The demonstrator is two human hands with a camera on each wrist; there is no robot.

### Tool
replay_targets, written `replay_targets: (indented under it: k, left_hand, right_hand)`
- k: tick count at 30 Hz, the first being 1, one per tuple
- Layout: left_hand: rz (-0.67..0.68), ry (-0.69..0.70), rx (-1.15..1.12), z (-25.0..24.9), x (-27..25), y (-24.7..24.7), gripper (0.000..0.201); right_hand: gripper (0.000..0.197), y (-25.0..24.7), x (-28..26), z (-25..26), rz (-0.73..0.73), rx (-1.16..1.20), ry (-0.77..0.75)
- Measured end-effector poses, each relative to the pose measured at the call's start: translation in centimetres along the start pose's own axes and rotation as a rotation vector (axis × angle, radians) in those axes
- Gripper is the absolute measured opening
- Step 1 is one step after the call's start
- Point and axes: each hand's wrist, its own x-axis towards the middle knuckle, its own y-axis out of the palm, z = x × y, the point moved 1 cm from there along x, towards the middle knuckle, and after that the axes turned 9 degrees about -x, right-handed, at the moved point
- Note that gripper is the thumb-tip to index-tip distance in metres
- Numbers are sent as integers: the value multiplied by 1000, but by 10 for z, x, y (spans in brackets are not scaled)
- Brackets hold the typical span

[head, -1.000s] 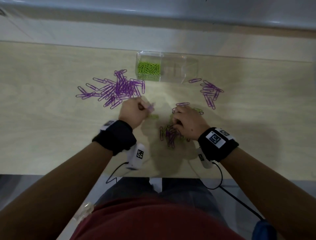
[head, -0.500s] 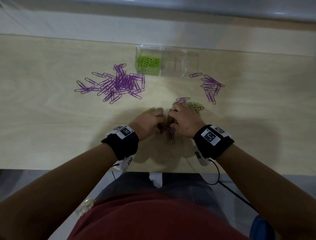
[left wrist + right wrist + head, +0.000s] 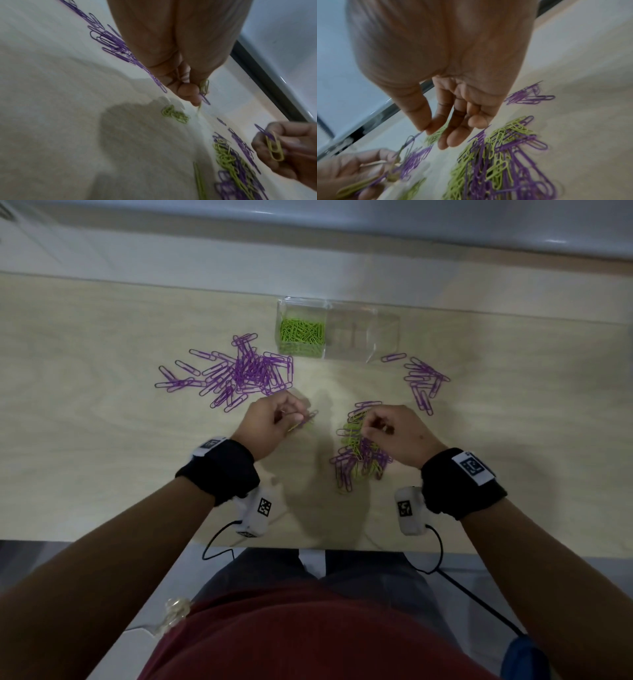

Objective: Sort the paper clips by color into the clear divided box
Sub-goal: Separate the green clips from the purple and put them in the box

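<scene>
The clear divided box (image 3: pixel 363 337) stands at the table's far middle, with green clips (image 3: pixel 301 332) in its left compartment; the right compartment looks empty. A mixed green and purple pile (image 3: pixel 359 453) lies under my right hand (image 3: pixel 371 424). That hand pinches a green and a purple clip (image 3: pixel 274 147) above the pile. My left hand (image 3: pixel 291 419), a little to the left, pinches a green and a purple clip (image 3: pixel 204 88) between thumb and fingers. A small green heap (image 3: pixel 175 115) lies on the table below it.
A large purple pile (image 3: pixel 246 371) lies left of the box, a smaller purple group (image 3: pixel 424 381) to its right. The table's near edge (image 3: pixel 308 546) runs just behind my wrists. A wall ledge (image 3: pixel 308 244) runs behind the box.
My hands were together on the mixed pile half a second ago. They have pulled apart, the left going left, each with clips pinched in it.
</scene>
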Motion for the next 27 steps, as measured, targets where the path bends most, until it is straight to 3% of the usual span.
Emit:
replay_targets:
  k: [9, 12, 17, 19, 23, 27]
  left_hand:
    - [129, -126, -224, -17, -5, 8, 43]
    - [92, -157, -265, -29, -9, 22, 38]
    - [-79, -261, -349, -38, -2, 36, 25]
    - [-74, -263, -360, -38, -2, 38, 16]
    - [19, -194, -219, -36, -3, 40, 26]
    - [-7, -208, -264, -37, -1, 36, 14]
  right_hand:
    - [17, -5, 4, 10, -59, 668, 205]
    - [20, 1, 4, 19, -76, 840, 217]
    - [19, 9, 4, 26, -123, 908, 239]
    - [19, 10, 4, 27, -130, 903, 247]
    - [21, 12, 7, 26, -150, 869, 259]
    - [9, 6, 3, 22, -132, 836, 230]
